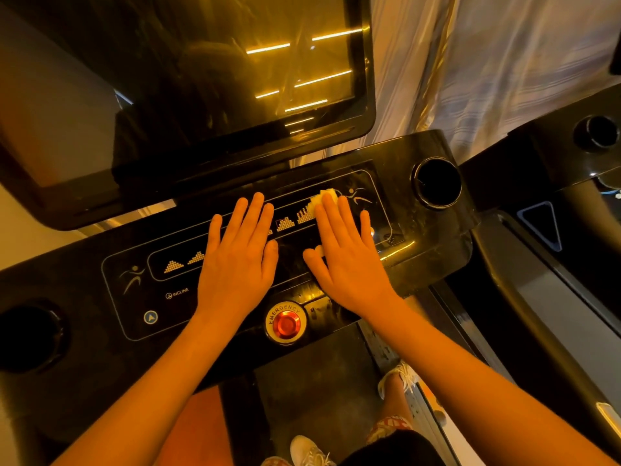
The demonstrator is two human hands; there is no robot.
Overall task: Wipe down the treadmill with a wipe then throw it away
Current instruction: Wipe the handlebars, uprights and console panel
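Far to the left of the left grip, a round cup holder (30, 334) sits in the black treadmill console (77, 274). Nearer to this grip is a blue arrow button (150, 317). The left grip (240, 260) lies flat on the console with straight fingers; it is released and has nothing in it. Just below the gap between the two grips, toward the person, is a red emergency button (286, 323). The right grip (349, 260) also lies flat, close beside the left one but apart from it. Its fingers are straight and press the wipe (324, 198) on the console panel. The wipe is under this grip: a pale corner shows beyond the fingertips and a small piece beside the thumb. To the right of this grip, farther from the person, is a second cup holder (437, 183). Above both grips stands a dark screen (201, 79).
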